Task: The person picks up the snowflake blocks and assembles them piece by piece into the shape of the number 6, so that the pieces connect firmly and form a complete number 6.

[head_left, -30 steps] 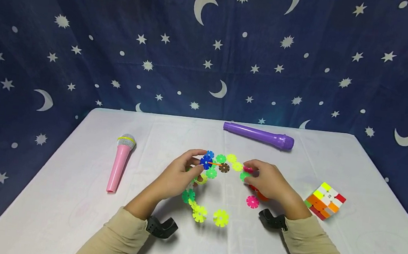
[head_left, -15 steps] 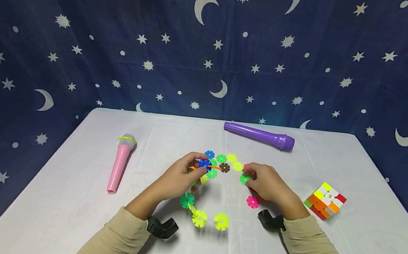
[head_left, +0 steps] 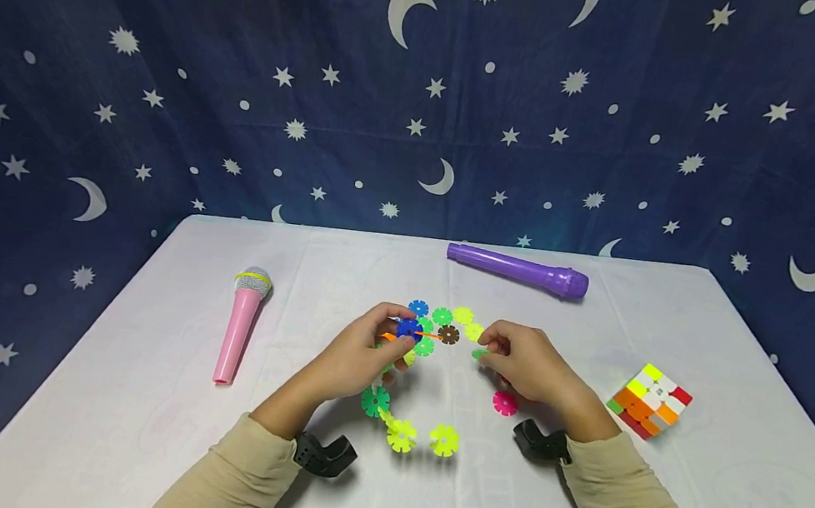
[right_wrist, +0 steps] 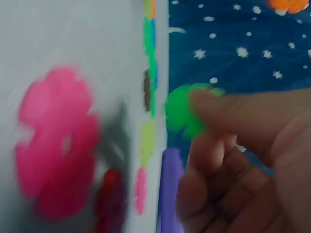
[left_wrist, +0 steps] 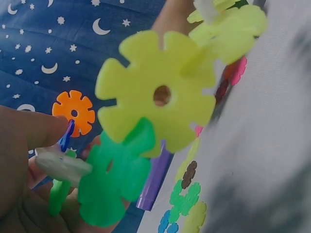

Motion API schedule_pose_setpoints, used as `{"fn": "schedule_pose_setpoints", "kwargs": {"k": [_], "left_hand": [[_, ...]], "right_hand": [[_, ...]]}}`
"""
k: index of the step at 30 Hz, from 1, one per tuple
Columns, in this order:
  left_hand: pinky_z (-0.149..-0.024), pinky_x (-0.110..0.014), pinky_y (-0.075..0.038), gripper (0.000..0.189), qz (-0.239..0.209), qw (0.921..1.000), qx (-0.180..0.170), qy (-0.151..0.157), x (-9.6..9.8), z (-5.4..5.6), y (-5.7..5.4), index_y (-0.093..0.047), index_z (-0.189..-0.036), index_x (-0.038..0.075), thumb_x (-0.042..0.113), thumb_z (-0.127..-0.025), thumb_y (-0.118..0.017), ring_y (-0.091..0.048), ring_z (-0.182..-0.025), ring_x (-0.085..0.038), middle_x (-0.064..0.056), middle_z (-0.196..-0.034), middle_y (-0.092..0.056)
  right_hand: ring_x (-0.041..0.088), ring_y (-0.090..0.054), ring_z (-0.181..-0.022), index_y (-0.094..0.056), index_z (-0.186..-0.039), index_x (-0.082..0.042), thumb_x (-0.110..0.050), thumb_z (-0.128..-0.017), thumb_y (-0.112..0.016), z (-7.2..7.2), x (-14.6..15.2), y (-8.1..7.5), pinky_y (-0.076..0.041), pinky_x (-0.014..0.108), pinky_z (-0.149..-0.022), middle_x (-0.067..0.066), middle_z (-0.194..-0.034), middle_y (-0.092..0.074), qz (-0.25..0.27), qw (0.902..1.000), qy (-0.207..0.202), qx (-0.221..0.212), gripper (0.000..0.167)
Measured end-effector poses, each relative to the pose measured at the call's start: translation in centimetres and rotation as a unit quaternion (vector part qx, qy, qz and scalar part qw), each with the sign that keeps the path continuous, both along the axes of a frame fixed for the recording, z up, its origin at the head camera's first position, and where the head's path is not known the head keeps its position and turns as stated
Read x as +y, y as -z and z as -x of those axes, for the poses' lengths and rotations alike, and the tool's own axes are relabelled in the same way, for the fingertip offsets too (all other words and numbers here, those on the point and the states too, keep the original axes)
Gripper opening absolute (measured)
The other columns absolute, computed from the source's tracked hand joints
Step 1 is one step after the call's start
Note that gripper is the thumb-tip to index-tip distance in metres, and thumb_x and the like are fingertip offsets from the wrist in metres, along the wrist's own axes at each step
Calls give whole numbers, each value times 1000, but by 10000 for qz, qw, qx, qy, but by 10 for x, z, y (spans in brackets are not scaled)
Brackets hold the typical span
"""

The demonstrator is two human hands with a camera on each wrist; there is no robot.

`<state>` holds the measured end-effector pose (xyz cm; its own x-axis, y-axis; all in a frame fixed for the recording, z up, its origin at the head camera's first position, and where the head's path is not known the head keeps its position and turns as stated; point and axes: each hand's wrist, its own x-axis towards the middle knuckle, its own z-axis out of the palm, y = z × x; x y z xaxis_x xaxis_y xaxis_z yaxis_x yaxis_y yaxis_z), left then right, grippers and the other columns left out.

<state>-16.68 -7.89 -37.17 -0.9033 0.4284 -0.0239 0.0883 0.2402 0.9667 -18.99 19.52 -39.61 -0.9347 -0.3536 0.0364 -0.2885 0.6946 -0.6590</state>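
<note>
My left hand (head_left: pixel 358 353) pinches a dark blue flower-shaped disc (head_left: pixel 409 330), part of a chain of interlocking plastic discs. From that disc an orange disc (left_wrist: pixel 74 113) sticks out. Below the fingers the chain hangs down through a green disc (head_left: pixel 375 401) to two yellow discs, one (head_left: pixel 402 436) left and one (head_left: pixel 444 440) right. My right hand (head_left: pixel 537 374) holds a single green disc (right_wrist: pixel 182 110) between thumb and fingers, a short way right of the chain. Under the right hand, a pink disc (head_left: pixel 504 403) shows, with red pieces (right_wrist: pixel 111 194) mostly hidden in the head view.
Loose discs, among them a brown one (head_left: pixel 448 335) and a yellow one (head_left: pixel 463 316), lie on the white table beyond the hands. A purple microphone (head_left: pixel 518 272) lies at the back, a pink microphone (head_left: pixel 240 335) at left, a puzzle cube (head_left: pixel 651 402) at right.
My left hand has tilted the chain, so its hanging end sits slightly nearer me. The right hand has drawn the green disc a little left and turned it more edge-on.
</note>
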Motion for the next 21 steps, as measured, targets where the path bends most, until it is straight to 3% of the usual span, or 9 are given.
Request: {"fn": "schedule_pose_setpoints", "kwargs": {"k": [6, 12, 21], "left_hand": [[-63, -38, -57, 37, 10, 10000, 16, -61, 0, 0, 0, -50, -136, 6, 13, -101, -60, -66, -86, -41, -23, -112, -61], [-65, -37, -57, 38, -12, 9999, -48, -105, 1, 0, 0, -50, -136, 8, 16, -101, -61, -65, -86, -40, -23, -106, -64], [-65, -37, -58, 35, 183, 9996, 53, -203, 2, -1, 1, -52, -134, 9, 17, -100, -61, -66, -84, -39, -19, -102, -68]], "right_hand": [[27, -66, -68, -64, -112, -3, -9, -91, -73, -14, -13, -17, -50, 30, -60, 7, -81, -66, 1381, 9903, -74, 140, 24], [31, -73, -75, -64, -113, 8, -1, -92, -70, -26, -28, -28, -58, 31, -76, 10, -83, -67, 2533, 9671, -216, -92, 24], [17, -74, -80, -64, -120, 11, -2, -92, -70, -31, -34, -30, -56, 26, -79, 13, -89, -72, 2740, 9616, 139, -88, 32]]}}
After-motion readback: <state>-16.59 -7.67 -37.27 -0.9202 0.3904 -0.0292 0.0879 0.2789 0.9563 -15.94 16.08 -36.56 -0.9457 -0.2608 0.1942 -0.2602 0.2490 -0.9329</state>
